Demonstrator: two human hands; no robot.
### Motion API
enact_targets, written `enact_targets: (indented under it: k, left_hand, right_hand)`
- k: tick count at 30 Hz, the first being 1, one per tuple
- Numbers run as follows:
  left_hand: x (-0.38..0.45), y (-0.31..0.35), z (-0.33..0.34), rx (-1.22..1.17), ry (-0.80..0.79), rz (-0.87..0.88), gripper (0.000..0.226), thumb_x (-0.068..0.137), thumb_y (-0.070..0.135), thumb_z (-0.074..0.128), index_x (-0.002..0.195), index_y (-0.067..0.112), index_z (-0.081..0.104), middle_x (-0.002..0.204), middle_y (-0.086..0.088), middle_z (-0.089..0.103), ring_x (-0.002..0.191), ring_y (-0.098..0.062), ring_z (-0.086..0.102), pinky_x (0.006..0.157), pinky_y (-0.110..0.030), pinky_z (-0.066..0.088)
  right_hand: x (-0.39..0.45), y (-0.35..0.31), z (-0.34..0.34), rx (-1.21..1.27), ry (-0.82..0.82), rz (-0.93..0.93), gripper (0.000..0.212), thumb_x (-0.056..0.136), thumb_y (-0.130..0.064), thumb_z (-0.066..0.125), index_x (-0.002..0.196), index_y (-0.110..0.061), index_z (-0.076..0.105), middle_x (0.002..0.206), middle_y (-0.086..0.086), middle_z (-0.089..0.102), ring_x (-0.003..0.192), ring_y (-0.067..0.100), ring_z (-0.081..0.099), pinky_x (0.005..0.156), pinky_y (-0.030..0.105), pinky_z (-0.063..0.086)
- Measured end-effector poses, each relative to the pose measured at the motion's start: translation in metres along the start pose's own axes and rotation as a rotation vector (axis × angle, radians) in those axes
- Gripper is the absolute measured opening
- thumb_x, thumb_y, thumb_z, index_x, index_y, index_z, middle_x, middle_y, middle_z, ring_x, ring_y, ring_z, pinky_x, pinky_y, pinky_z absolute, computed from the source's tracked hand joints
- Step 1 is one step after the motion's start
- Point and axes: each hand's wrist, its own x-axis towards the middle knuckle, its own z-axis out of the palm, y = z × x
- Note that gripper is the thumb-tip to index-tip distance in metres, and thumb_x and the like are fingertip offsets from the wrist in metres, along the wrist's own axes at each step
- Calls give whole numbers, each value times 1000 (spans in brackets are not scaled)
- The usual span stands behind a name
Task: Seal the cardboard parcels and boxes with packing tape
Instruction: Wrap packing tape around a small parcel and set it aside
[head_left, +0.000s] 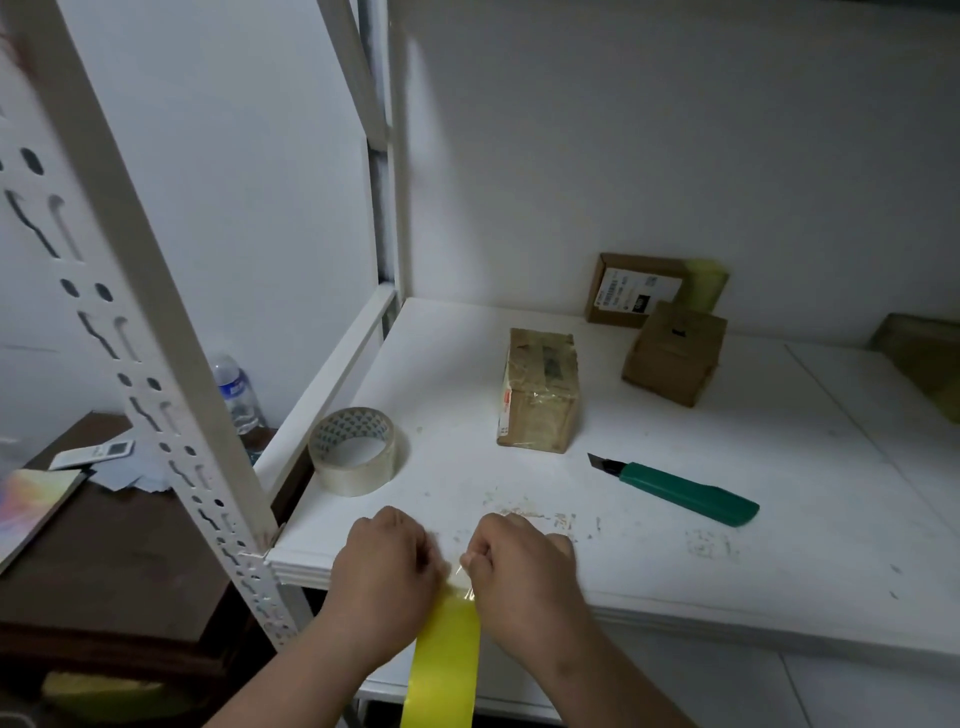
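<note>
Yellow tape strip (447, 660) hangs at the near edge, my left hand (384, 566) and right hand (524, 566) both pinching its top end. Farther on the bench (675, 545): clear tape roll (353, 449), green knife (680, 488), one taped parcel (540, 389), and two far boxes (672, 353) I judge unsealed.

Tape roll (357, 451) left of parcel (540, 391), knife (680, 489) right, on shelf (779, 545)

Small storeroom or packing corner, white slotted-steel shelving (156, 332), taped parcels (540, 389), bare wall
</note>
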Motion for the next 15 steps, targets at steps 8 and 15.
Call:
enact_targets:
  k: [8,15]
  left_hand:
    - [-5,3,-6,-84,-58,7,24,89,24,64,69,24,51,91,9,50,81,-7,54,74,-28,44]
    - [-17,4,-9,39,-56,8,11,96,24,50,86,22,53,93,9,48,83,-14,57,77,-32,46]
  right_hand:
    - [-13,-7,-7,-73,10,-82,12,103,-33,37,92,-33,35,97,-9,47,79,17,37,74,34,29]
    - [-16,-16,-4,-77,-87,-53,15,104,-28,34,92,-28,25,101,-3,42,77,24,40,56,37,28]
